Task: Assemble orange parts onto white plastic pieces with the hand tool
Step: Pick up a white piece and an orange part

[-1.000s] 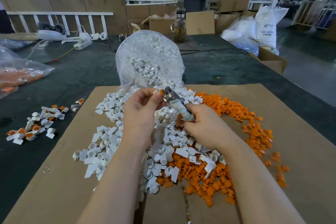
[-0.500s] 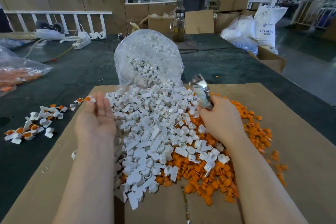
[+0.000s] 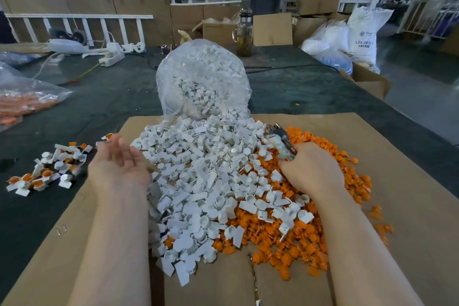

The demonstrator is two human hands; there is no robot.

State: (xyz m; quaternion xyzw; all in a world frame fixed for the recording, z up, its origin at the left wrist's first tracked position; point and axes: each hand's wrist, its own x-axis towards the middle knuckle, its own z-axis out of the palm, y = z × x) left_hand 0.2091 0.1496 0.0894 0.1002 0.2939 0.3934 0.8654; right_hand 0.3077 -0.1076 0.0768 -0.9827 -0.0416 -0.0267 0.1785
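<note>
The left hand (image 3: pixel 119 165) is palm up with fingers loosely spread, holding nothing, at the left edge of the cardboard sheet (image 3: pixel 409 206). Beyond that edge, on the dark tabletop (image 3: pixel 104 104), lies a small group of finished pieces (image 3: pixel 47 171). The right hand (image 3: pixel 311 169) is curled around the hand tool (image 3: pixel 279 140), resting on the orange parts (image 3: pixel 285 238) toward the sheet's right side. The white pieces (image 3: pixel 198 169) spill from a clear bag (image 3: pixel 202 79) at the sheet's far edge down its middle. Bare cardboard stays open along the right edge and both near corners.
</note>
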